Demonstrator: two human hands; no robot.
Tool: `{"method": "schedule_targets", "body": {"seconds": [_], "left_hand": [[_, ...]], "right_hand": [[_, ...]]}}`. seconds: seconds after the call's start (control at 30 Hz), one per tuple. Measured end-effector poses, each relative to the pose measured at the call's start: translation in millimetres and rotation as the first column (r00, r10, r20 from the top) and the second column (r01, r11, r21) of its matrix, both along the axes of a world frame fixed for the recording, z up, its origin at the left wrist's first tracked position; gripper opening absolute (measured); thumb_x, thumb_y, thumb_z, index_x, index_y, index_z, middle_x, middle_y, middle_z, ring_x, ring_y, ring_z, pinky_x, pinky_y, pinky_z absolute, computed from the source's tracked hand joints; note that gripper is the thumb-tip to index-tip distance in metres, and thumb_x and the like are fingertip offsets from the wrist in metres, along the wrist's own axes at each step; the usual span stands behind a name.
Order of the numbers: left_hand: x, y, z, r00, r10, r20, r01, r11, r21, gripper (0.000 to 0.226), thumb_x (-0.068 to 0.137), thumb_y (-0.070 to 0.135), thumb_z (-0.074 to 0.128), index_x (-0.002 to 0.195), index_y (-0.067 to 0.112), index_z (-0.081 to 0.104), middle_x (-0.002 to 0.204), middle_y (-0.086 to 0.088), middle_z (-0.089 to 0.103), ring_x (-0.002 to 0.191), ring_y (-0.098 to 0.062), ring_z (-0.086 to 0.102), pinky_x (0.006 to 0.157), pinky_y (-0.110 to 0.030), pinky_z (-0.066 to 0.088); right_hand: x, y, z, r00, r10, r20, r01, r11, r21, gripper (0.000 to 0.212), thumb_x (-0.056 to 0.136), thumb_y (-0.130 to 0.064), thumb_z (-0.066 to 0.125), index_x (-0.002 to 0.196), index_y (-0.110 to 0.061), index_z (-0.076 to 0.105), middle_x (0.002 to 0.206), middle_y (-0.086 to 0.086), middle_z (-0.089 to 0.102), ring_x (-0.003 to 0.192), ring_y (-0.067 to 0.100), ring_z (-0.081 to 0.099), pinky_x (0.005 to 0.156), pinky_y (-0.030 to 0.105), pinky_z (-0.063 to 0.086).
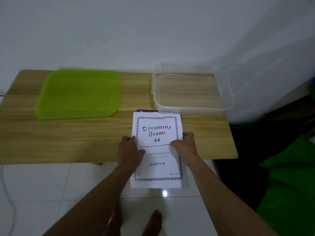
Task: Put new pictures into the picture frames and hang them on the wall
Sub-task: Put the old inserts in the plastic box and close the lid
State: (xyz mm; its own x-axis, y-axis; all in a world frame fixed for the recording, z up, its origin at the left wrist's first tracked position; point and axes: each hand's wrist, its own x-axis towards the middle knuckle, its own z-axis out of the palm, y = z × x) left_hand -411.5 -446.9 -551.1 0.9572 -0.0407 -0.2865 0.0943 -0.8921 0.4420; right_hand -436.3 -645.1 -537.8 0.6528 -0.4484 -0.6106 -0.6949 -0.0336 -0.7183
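A white printed sheet (156, 149) reading "Document Frame A4" is held over the near edge of a wooden table (68, 142), its lower part hanging past that edge above the tiled floor (51, 181). The sheet's left edge is pinched by the left hand (131, 148), fingers curled, thumb on top. Its right edge is gripped likewise by the right hand (185, 143). A dark purple item (146, 111) peeks out beyond the sheet's far edge. Farther back, a green tray (78, 94) lies to the sheet's left and a clear plastic box (190, 89) to its right.
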Motion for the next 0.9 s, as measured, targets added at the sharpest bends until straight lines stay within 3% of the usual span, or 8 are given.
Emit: {"method": "schedule_targets", "body": {"seconds": [0.13, 0.2, 0.4, 0.53, 0.6, 0.7, 0.8, 0.9], "left_hand": [[-4.1, 4.7, -0.2, 0.999, 0.041, 0.009, -0.041, 0.999, -0.016, 0.060, 0.076, 0.032, 0.078, 0.128, 0.013, 0.054, 0.124, -0.010, 0.049, 0.114, -0.031, 0.049, 0.096, -0.039, 0.043], [-6.8, 5.4, 0.4, 0.998, 0.066, 0.002, -0.066, 0.997, -0.035, 0.053, 0.076, 0.033, 0.077, 0.122, 0.016, 0.057, 0.121, -0.010, 0.050, 0.111, -0.031, 0.049, 0.094, -0.040, 0.043], [-8.2, 6.7, 1.5, 0.997, 0.072, -0.021, -0.074, 0.995, -0.070, 0.034, 0.081, 0.038, 0.068, 0.108, 0.019, 0.060, 0.114, -0.010, 0.052, 0.110, -0.032, 0.049, 0.093, -0.039, 0.042], [-5.4, 7.5, 7.1, 0.994, 0.084, -0.071, -0.097, 0.972, -0.213, 0.031, 0.085, 0.035, 0.064, 0.113, 0.021, 0.060, 0.109, -0.007, 0.062, 0.104, -0.028, 0.057, 0.088, -0.036, 0.046], [-3.7, 8.0, 17.8, 0.981, 0.099, -0.165, -0.150, 0.931, -0.333, 0.040, 0.085, 0.029, 0.063, 0.124, 0.021, 0.058, 0.114, -0.002, 0.067, 0.106, -0.026, 0.061, 0.094, -0.038, 0.047], [1.3, 18.2, 29.8, 0.947, 0.161, -0.280, -0.282, 0.833, -0.476, 0.061, 0.075, 0.022, 0.065, 0.133, 0.024, 0.048, 0.100, -0.007, 0.071, 0.095, -0.028, 0.067, 0.091, -0.047, 0.052], [5.4, 32.0, 44.0, 0.958, 0.092, -0.270, -0.238, 0.782, -0.577, 0.066, 0.067, 0.020, 0.064, 0.129, 0.038, 0.051, 0.090, -0.010, 0.073, 0.086, -0.030, 0.070, 0.086, -0.051, 0.054], [8.8, 37.0, 72.4, 0.969, 0.006, -0.246, -0.172, 0.730, -0.661, 0.063, 0.079, 0.000, 0.061, 0.120, 0.047, 0.056, 0.091, 0.006, 0.076, 0.086, -0.021, 0.072, 0.081, -0.040, 0.058]], "right_hand": [[-14.9, -11.6, 2.6, 0.998, -0.003, 0.061, -0.008, 0.983, 0.185, 0.050, 0.078, 0.006, 0.074, 0.118, -0.015, 0.054, 0.105, 0.002, 0.069, 0.088, 0.018, 0.067, 0.067, 0.031, 0.054], [-22.9, -13.6, 4.1, 0.995, -0.014, 0.098, -0.012, 0.965, 0.262, 0.054, 0.079, 0.010, 0.071, 0.120, -0.019, 0.051, 0.107, 0.001, 0.069, 0.094, 0.021, 0.067, 0.081, 0.042, 0.058], [-35.9, -11.1, 4.6, 0.976, 0.060, 0.211, -0.120, 0.951, 0.284, 0.060, 0.091, 0.009, 0.055, 0.132, -0.034, 0.046, 0.113, 0.002, 0.070, 0.106, 0.028, 0.067, 0.092, 0.053, 0.054], [-39.3, -11.8, 6.3, 0.962, 0.056, 0.269, -0.139, 0.943, 0.302, 0.061, 0.093, 0.011, 0.052, 0.139, -0.029, 0.044, 0.119, -0.002, 0.069, 0.109, 0.022, 0.067, 0.087, 0.041, 0.058], [-40.5, -12.4, 10.0, 0.960, 0.050, 0.274, -0.138, 0.940, 0.311, 0.062, 0.093, 0.011, 0.052, 0.140, -0.030, 0.043, 0.121, -0.002, 0.068, 0.108, 0.019, 0.067, 0.084, 0.037, 0.058], [-42.9, -13.3, 16.1, 0.956, 0.076, 0.285, -0.160, 0.945, 0.287, 0.063, 0.093, 0.011, 0.053, 0.138, -0.032, 0.044, 0.123, -0.002, 0.068, 0.110, 0.022, 0.067, 0.089, 0.044, 0.057], [-44.6, -11.5, 27.5, 0.946, 0.096, 0.310, -0.179, 0.951, 0.251, 0.073, 0.090, 0.012, 0.055, 0.140, -0.039, 0.042, 0.120, -0.005, 0.070, 0.114, 0.024, 0.065, 0.093, 0.052, 0.055], [-46.4, -7.5, 49.8, 0.921, 0.118, 0.372, -0.202, 0.959, 0.197, 0.084, 0.088, 0.015, 0.056, 0.146, -0.043, 0.036, 0.125, -0.009, 0.068, 0.113, 0.014, 0.066, 0.085, 0.034, 0.057]]}}
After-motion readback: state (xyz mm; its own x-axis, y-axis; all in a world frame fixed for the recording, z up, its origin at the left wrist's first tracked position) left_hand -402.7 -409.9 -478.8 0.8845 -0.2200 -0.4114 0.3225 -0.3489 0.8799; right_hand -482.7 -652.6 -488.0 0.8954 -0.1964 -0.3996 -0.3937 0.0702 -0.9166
